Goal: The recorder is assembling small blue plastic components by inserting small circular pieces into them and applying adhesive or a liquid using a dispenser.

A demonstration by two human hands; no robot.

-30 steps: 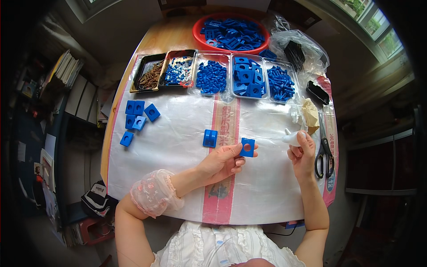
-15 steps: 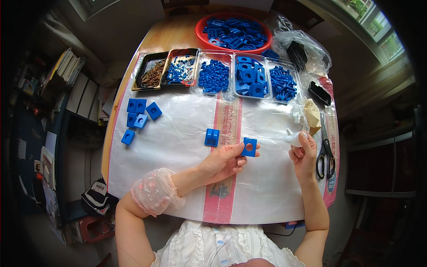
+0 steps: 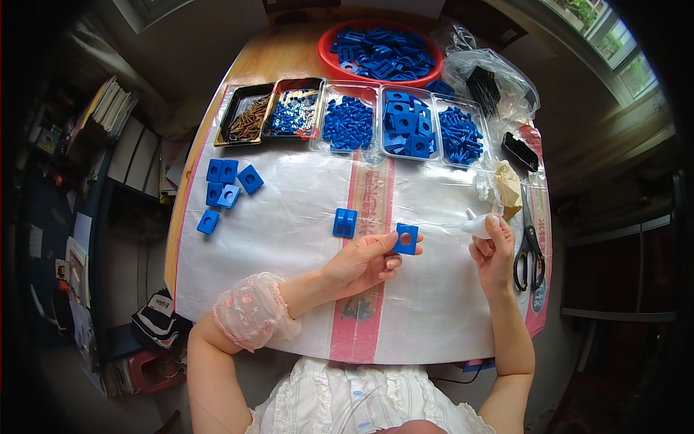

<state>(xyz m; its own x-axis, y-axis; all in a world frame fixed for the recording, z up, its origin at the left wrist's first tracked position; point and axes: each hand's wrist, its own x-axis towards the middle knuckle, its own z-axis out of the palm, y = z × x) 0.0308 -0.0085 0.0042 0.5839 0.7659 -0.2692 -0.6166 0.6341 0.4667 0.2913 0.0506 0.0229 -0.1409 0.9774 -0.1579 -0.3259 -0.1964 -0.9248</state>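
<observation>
Pinching a blue square (image 3: 405, 249) by its left edge with the left hand (image 3: 365, 262), thumb and fingers closed on it, round hole in plain sight. Can't see most of the fingers behind it, only a tip poking out on the right. Calling that square the middle of the clock.

Holding a small white bottle (image 3: 478, 226) at three o'clock in the right hand (image 3: 496, 252), fingers curled tight around it. Can't make out the whole bottle: partly hidden by fingers, with a thin tip hard to tell from the white sheet (image 3: 448, 304).

Looking between nine and ten, finding a blue ridged piece (image 3: 344, 223) near the left hand, then six blue blocks (image 3: 225, 205) farther out. From ten to eleven, seeing two black trays (image 3: 249, 142), one with brown screws, one with bits too tiny to name. From eleven to one, seeing three see-through trays (image 3: 408, 158) of blue parts. Past them at twelve, spotting a red tub (image 3: 325, 65) heaped with blue parts, too jumbled to count.

At one, finding a crinkly bag (image 3: 524, 87), hard to see into. At two, seeing a black box (image 3: 520, 152) and crumpled paper (image 3: 509, 186); at three, scissors (image 3: 533, 249) just past the right hand. At six, seeing a white shirt (image 3: 361, 394), cut off below.
</observation>
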